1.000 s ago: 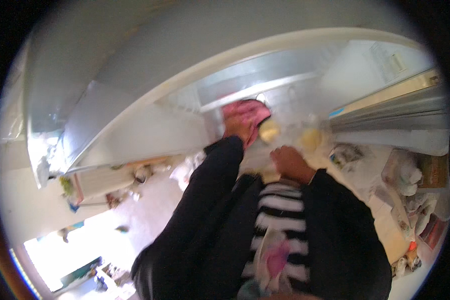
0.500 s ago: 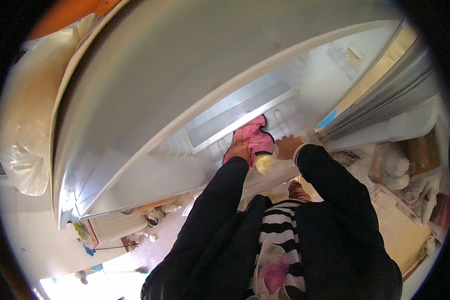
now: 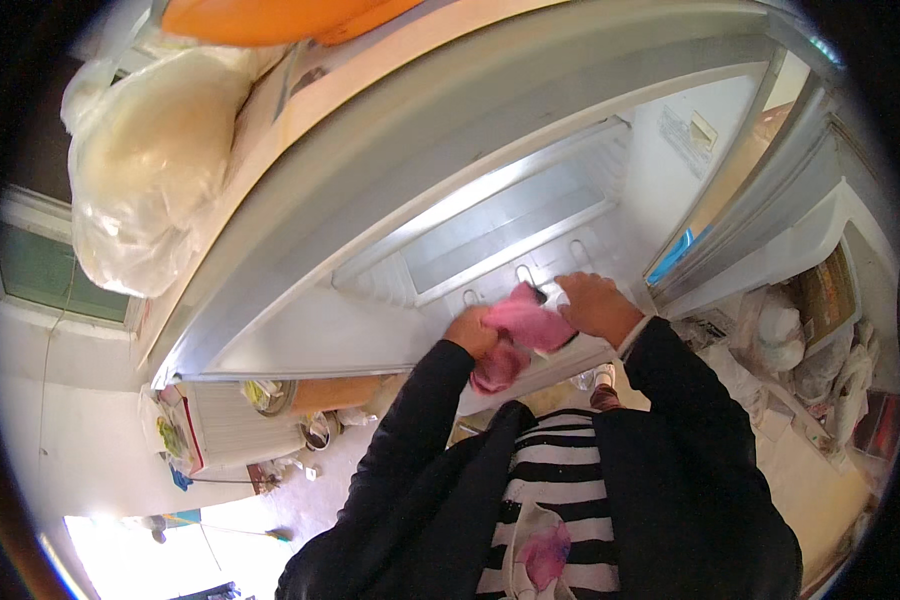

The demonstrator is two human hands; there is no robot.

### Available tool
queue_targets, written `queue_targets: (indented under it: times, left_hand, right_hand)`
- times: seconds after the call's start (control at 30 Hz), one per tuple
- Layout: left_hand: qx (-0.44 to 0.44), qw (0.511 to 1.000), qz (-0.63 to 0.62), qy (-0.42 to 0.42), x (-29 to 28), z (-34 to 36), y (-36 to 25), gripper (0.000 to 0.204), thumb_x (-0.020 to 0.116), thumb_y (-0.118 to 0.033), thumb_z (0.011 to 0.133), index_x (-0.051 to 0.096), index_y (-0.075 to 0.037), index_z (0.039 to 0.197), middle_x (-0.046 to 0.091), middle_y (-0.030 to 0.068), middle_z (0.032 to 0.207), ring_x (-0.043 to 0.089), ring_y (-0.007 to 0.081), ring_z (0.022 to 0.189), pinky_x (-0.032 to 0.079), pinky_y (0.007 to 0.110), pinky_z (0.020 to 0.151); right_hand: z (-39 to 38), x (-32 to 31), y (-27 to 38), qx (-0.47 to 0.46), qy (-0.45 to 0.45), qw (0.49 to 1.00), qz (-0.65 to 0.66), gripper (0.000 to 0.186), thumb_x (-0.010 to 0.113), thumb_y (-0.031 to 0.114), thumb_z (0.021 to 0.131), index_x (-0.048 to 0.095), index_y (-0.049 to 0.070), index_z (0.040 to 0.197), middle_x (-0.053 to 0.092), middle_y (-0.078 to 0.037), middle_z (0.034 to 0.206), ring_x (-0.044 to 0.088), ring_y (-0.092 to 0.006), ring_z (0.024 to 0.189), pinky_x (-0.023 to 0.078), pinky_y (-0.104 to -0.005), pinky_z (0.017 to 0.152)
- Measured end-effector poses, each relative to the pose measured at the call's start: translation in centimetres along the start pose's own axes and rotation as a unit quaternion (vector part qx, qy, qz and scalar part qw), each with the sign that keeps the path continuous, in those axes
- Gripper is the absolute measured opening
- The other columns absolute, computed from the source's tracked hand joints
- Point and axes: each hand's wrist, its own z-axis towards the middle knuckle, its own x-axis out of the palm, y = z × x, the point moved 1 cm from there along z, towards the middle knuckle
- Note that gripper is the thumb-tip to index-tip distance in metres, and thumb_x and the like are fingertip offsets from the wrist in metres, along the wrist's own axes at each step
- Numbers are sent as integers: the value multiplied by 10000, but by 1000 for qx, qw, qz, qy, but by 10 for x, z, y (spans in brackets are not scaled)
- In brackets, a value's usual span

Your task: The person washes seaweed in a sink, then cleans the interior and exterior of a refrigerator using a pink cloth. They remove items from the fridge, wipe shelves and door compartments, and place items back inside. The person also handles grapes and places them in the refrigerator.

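A pink cloth [image 3: 526,322] with dark edging hangs bunched in front of the open refrigerator compartment [image 3: 510,235]. My left hand [image 3: 473,333] is closed around its left side, and a fold droops below the fingers. My right hand [image 3: 598,305] is at the cloth's right end, its fingers bent downward. Something small and pale shows by those fingertips, too blurred to name. Whether the right fingers also pinch the cloth cannot be made out.
The open refrigerator door [image 3: 820,240] is on the right, with bagged items in its shelves. A filled plastic bag [image 3: 160,170] and an orange basin [image 3: 280,20] sit on top of the refrigerator. Several items lie on a surface at lower left.
The cloth has come off the compartment floor toward me, bunched up in my left hand. My right hand has moved slightly right. The pale yellowish thing below the cloth no longer shows.
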Motion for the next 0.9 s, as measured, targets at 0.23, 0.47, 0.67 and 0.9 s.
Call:
queue_targets:
  times: [0.23,0.47,0.67,0.9]
  left_hand:
    - [152,924,45,-347,-57,19,-84,494,598,-77,779,569,-64,1272,481,237,1356,422,415,1277,345,447,1087]
    - [226,896,290,-250,34,145,-66,586,586,-289,826,501,-75,1365,426,153,1446,304,344,1401,219,519,1161]
    - [274,897,263,-226,25,176,-151,470,603,-158,789,568,-51,1245,533,119,1314,399,317,1320,266,476,1140]
    - [235,924,207,-219,11,147,-119,461,599,15,678,650,-133,1112,604,82,1154,534,331,1089,431,418,926]
  right_hand:
    - [-21,-25,24,-147,-327,924,130,743,645,138,812,293,26,1457,368,-291,1419,399,-451,1285,344,-488,1082]
    - [-15,-11,16,-126,-300,941,88,832,729,144,743,312,31,1454,335,-279,1441,347,-439,1339,300,-517,1101]
    - [-49,-12,-8,-32,-239,969,53,733,734,160,754,394,19,1388,415,-242,1378,397,-420,1293,343,-480,1069]
    - [-98,-2,-15,-130,-2,986,99,237,534,204,862,632,13,962,620,-201,769,617,-420,794,495,-497,782]
